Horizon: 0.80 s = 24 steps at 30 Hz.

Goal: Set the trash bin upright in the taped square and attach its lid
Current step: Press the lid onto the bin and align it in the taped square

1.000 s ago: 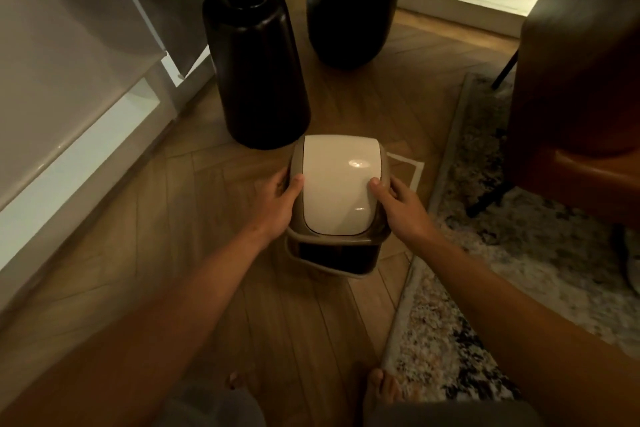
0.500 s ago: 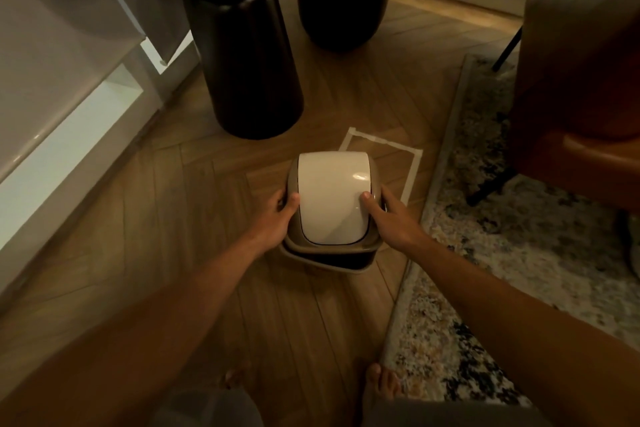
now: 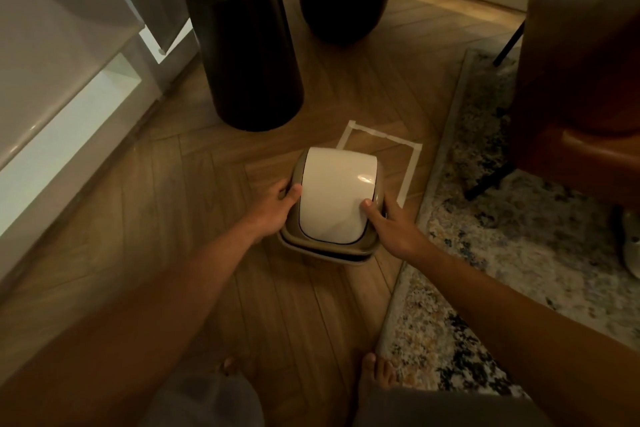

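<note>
Fingers (image 3: 290, 191) on lid (image 3: 334, 198), bin (image 3: 325, 251) now lower.

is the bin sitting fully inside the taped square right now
No, the trash bin overlaps only the near-left part of the taped square, held by both hands.

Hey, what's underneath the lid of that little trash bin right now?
Under the beige swing lid only the bin's rim shows, with a dark gap between. The bin body, its inside and the near part of the white taped square are hidden.

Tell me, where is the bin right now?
The bin stands mid-floor between the left hand and right hand, overlapping the taped square's near-left part, beside the rug.
</note>
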Each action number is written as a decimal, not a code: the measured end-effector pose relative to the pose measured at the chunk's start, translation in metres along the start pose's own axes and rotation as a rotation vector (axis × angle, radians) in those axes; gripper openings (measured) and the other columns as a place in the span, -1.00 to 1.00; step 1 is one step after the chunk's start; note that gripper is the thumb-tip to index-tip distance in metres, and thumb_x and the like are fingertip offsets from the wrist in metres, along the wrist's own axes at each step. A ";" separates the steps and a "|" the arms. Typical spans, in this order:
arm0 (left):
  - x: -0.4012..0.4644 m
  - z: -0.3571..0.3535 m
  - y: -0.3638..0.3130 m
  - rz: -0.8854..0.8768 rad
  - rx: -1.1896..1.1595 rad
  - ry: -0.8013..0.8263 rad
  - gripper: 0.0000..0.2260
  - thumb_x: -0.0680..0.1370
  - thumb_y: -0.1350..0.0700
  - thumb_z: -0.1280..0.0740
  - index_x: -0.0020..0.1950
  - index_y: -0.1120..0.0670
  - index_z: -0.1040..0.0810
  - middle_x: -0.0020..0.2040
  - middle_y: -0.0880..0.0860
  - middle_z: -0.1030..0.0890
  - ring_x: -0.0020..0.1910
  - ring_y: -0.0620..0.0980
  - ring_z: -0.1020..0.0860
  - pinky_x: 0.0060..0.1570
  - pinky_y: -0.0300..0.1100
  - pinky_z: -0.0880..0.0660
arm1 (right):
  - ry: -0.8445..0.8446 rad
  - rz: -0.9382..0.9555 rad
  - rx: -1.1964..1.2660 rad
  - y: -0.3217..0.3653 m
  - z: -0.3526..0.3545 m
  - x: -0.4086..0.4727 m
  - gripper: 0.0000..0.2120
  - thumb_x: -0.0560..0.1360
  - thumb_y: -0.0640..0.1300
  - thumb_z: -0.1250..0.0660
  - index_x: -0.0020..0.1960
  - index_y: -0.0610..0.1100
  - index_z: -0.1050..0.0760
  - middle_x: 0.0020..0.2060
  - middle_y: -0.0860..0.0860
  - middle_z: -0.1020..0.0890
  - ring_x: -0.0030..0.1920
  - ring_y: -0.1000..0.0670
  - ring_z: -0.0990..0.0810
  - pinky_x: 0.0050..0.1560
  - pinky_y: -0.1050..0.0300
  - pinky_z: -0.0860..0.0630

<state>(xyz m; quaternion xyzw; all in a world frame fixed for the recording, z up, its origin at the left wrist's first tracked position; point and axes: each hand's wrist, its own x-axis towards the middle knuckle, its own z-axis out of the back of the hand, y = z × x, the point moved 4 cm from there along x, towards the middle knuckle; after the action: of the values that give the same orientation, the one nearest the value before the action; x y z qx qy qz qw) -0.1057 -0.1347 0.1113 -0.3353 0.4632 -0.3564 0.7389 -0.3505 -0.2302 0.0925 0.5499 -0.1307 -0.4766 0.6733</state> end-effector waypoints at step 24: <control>-0.011 0.013 0.009 0.009 -0.029 0.045 -0.37 0.57 -0.22 -0.28 0.59 -0.03 -0.28 0.50 0.01 -0.42 0.21 -0.20 -0.45 0.16 -0.29 -0.44 | -0.019 -0.007 0.090 -0.005 -0.009 -0.027 -0.73 0.62 0.04 -0.43 0.19 0.30 -0.42 0.00 0.63 -0.58 0.07 0.53 -0.56 -0.02 0.53 -0.51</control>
<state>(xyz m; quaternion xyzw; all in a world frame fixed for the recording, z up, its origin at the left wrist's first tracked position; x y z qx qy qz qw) -0.0946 -0.1186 0.1131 -0.3359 0.4861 -0.3539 0.7250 -0.3605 -0.2032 0.0943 0.5755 -0.1563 -0.4778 0.6451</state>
